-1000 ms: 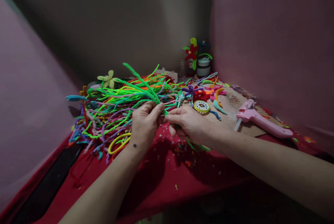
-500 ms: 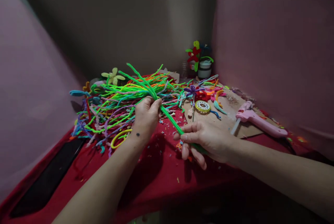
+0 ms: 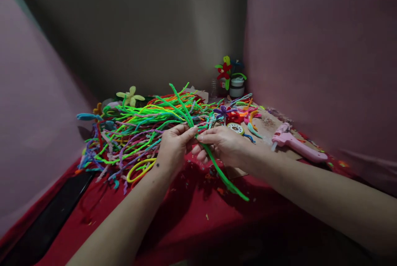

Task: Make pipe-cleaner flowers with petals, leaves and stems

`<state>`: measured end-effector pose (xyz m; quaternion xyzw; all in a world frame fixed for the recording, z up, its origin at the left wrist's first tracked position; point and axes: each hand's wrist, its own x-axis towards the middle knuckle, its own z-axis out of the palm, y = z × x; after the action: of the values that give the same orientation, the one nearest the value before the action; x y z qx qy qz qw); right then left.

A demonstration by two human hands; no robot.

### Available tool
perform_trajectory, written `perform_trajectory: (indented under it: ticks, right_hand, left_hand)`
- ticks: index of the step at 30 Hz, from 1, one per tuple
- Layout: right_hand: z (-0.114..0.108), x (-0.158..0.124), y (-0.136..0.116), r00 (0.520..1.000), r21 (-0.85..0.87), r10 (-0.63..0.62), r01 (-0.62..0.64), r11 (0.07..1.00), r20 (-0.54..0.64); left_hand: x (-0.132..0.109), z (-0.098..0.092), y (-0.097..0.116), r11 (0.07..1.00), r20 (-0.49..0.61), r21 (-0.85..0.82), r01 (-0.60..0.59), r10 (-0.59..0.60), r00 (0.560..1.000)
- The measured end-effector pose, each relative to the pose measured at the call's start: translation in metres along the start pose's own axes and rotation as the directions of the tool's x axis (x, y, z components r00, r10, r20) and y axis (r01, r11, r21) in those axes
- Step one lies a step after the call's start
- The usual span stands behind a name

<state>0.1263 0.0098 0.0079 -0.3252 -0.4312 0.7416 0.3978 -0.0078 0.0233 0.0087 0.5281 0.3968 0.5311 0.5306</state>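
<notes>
A few bright green pipe cleaners (image 3: 219,171) are held together as one strand above the table. My left hand (image 3: 175,144) pinches them near their middle between thumb and fingers. Right beside it, my right hand (image 3: 221,144) also grips the strand, with thumb and forefinger closed on it. Above my hands the upper ends fan apart, and the lower end slants down to the right. Behind my left hand lies a large heap of coloured pipe cleaners (image 3: 136,133); the fingers hide part of it.
A pink glue gun (image 3: 299,144) rests on the cardboard (image 3: 266,119) at right. A yellow-rimmed round spool (image 3: 235,128) and a purple flower (image 3: 223,111) lie nearby. At the back stands a lidded jar (image 3: 237,88). A black flat object (image 3: 49,220) lies left on the red cloth (image 3: 192,224).
My right hand has moved up and left along the green pipe cleaners, close against my left hand. The lower end now shows below it. The view has shifted slightly.
</notes>
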Motion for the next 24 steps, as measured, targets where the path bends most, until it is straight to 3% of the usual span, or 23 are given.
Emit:
perform_trajectory:
  ticks: [6,15,19,22,24]
  right_hand:
    - [-0.004,0.017,0.005,0.981,-0.078,-0.122,0.111,0.991,-0.151]
    - [-0.008,0.021,0.017,0.971,0.018,-0.179,0.184,0.983,-0.158]
    - [-0.009,0.02,0.016,0.976,0.119,-0.095,0.12,0.986,-0.198]
    - [-0.01,0.019,0.014,0.976,0.159,-0.064,0.098,0.982,-0.207]
    - [-0.011,0.018,0.013,0.976,0.151,-0.067,0.1,0.983,-0.206]
  left_hand:
    - [0.01,-0.01,-0.006,1.0,0.028,0.021,0.002,-0.002,1.0]
    - [0.009,-0.008,-0.006,0.997,-0.027,0.062,0.045,-0.043,0.999]
    - [0.004,-0.005,-0.008,0.964,-0.026,0.256,-0.064,0.073,0.997]
    - [0.001,-0.003,-0.007,0.88,-0.044,0.448,-0.162,0.202,0.978]
    - [0.002,-0.005,-0.006,0.809,0.026,0.525,-0.263,0.293,0.956]
